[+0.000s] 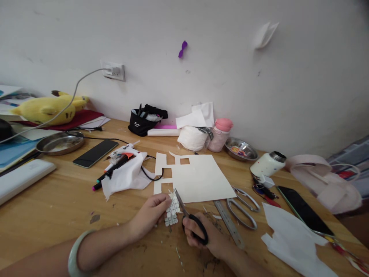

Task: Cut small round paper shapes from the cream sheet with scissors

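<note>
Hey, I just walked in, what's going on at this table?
A person is doing handwork at the wooden table. The left grip pinches a small, scaly-patterned piece, while the right grip holds black scissors with the blades right beside it. Whether they are cutting just now, I can't tell. Just beyond the hands lies a pale sheet with notches in its left side, and a ruler is nearby.

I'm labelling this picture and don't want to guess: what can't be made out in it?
- Head view: part of the patterned piece, hidden by the left hand.
- Head view: part of the black-handled scissors, covered by the right hand.
- Head view: markings on the ruler, too small and blurred.
- Head view: remainder of the white device, cut off by the left edge.
</note>
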Available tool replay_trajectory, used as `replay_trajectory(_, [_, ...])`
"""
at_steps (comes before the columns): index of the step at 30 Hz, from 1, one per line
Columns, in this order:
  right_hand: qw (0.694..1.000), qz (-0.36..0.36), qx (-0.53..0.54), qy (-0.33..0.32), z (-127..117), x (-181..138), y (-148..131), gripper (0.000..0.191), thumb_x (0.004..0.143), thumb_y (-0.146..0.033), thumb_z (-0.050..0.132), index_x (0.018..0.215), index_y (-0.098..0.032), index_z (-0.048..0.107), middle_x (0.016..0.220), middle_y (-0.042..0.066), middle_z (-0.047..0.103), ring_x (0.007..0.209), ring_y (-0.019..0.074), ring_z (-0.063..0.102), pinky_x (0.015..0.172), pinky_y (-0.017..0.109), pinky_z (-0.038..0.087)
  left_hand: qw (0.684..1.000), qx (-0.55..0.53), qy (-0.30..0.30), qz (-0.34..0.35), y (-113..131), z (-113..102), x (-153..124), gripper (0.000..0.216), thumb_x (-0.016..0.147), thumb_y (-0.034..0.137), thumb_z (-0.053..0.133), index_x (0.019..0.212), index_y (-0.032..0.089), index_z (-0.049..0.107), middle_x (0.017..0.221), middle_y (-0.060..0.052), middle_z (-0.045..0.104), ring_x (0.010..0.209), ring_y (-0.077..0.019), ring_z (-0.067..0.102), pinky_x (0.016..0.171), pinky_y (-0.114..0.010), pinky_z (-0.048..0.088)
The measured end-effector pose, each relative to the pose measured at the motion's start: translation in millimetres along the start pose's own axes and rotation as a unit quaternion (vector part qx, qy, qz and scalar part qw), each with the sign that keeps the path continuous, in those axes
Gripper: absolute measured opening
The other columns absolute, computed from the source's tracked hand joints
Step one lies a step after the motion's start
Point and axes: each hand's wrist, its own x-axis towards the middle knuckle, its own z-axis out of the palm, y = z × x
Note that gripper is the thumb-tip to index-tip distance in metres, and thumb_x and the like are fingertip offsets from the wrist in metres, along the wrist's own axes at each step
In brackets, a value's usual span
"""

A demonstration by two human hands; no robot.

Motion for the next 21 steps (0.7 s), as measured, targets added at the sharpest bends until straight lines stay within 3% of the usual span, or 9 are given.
replay_trajectory(4, [0.996, 0.02, 0.071, 0.04, -4.4, 6.8, 11.4, 0.057, 0.061, -0.073, 0.047, 0.06, -0.016, 0.042, 0.041, -0.007, 0.038, 0.03, 0.0017, 0.024, 0.031, 0.018, 0.013, 1.0, -0.002, -0.018, 0.004, 1.5, 2.0, -0.1, 0.033, 0.076, 0.048, 0.048, 0.065, 0.016, 0.047, 0.047, 0.008, 0.036, 0.041, -0.0061, 0.027, 0.039, -0.019, 0.02])
replay_trajectory(7, [0.993, -0.016, 0.106, 0.051, -7.3, 11.8, 15.6, 0.049, 0.062, -0.062, 0.057, 0.064, -0.015, 0.043, 0.047, -0.007, 0.041, 0.032, 0.0009, 0.026, 0.031, 0.017, 0.015, 0.999, 0.01, -0.035, 0.007, 3.2, 3.3, -0.3, 0.032, 0.075, 0.047, 0.05, 0.069, 0.015, 0.05, 0.05, 0.008, 0.037, 0.042, -0.0057, 0.028, 0.04, -0.019, 0.021])
replay_trajectory(10, [0.991, -0.056, 0.106, 0.061, -8.4, 13.7, 15.9, 0.041, 0.06, -0.051, 0.064, 0.068, -0.014, 0.048, 0.053, -0.005, 0.045, 0.034, 0.0014, 0.03, 0.032, 0.017, 0.017, 0.998, 0.023, -0.054, 0.003, 4.7, 3.6, -1.2, 0.034, 0.074, 0.048, 0.05, 0.071, 0.015, 0.052, 0.051, 0.008, 0.039, 0.042, -0.0056, 0.029, 0.04, -0.019, 0.021])
replay_trajectory(15, [0.994, -0.047, 0.055, 0.081, -7.8, 11.0, 14.5, 0.03, 0.062, -0.038, 0.062, 0.074, -0.012, 0.052, 0.055, -0.003, 0.047, 0.041, 0.0041, 0.034, 0.037, 0.018, 0.023, 0.995, 0.045, -0.088, 0.001, 3.1, 3.4, -1.8, 0.032, 0.075, 0.047, 0.052, 0.076, 0.014, 0.057, 0.056, 0.006, 0.043, 0.045, -0.0058, 0.033, 0.043, -0.019, 0.025])
replay_trajectory(21, [0.99, -0.055, 0.072, 0.108, -6.7, 12.6, 17.1, 0.028, 0.065, -0.039, 0.058, 0.073, -0.014, 0.05, 0.054, -0.004, 0.045, 0.039, 0.0036, 0.031, 0.035, 0.018, 0.02, 0.994, -0.03, -0.109, -0.006, -5.1, 4.8, 1.4, 0.029, 0.067, 0.034, 0.064, 0.088, 0.016, 0.055, 0.066, 0.005, 0.049, 0.053, -0.0073, 0.037, 0.045, -0.018, 0.028])
